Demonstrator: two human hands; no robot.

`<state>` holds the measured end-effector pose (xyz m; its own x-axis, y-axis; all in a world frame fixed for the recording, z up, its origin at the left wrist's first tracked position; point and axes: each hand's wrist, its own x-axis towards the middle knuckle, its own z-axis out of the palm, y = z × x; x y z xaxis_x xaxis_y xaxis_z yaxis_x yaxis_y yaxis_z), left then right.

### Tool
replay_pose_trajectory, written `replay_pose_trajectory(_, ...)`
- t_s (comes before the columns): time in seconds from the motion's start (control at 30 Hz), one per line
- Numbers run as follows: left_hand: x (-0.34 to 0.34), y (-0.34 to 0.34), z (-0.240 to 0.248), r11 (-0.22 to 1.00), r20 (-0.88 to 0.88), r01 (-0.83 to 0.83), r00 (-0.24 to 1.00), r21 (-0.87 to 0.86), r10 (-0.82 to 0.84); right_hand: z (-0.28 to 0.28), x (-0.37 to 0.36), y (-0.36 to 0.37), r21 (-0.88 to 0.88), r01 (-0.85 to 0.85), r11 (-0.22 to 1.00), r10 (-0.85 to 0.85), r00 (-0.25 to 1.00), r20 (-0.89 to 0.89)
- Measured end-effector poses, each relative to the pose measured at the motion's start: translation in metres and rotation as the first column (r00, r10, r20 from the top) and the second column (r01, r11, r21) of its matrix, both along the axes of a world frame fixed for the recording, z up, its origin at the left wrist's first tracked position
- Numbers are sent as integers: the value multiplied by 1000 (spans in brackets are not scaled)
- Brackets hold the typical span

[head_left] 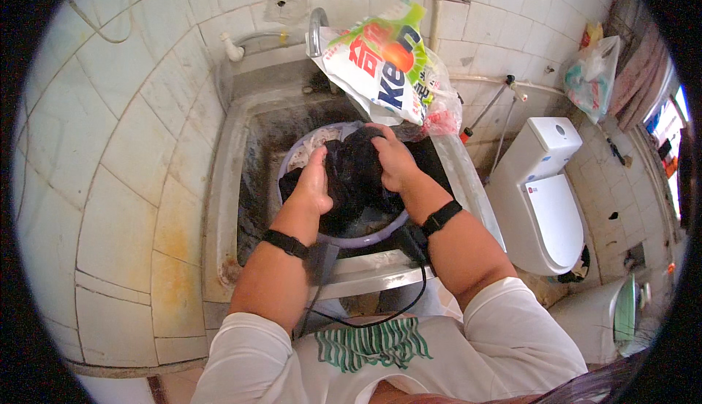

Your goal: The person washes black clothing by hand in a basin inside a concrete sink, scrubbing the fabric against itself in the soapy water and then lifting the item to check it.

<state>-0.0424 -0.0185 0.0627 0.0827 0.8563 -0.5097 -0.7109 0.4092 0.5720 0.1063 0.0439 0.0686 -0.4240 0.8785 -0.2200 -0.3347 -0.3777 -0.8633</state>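
Observation:
A lavender basin (358,242) stands inside a worn stone sink (223,184). Bunched black wet-looking cloth (349,174) fills most of it, and its exact kind of garment cannot be made out. My left hand (316,184) grips the cloth's left side, thumb uppermost, its other fingers largely hidden in the folds. On the opposite side, my right hand (395,161) is closed on the same cloth near the basin's far right. A paler, whitish cloth or suds (313,146) shows at the basin's far left rim.
A white and green detergent bag (380,68) leans at the sink's back, beside a curved metal tap (316,31) and a clear plastic bag (442,104). A white toilet (552,214) stands to the right. Black wristbands circle both wrists, with a cable (424,287) hanging near the right one.

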Motion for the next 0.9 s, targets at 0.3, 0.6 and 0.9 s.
replay_pose_trajectory(0.3,15,3,-22,980,-155,-187,968,71,196,-22,-9,5,400,-208,892,6,892,452)
replay_pose_trajectory(0.6,18,2,-35,973,64,-214,976,87,209,0,-20,-32,694,-475,540,-114,776,620)
replay_pose_trajectory(0.9,39,-5,-12,986,-236,-165,957,25,166,-41,-17,9,706,-326,629,-428,612,665)
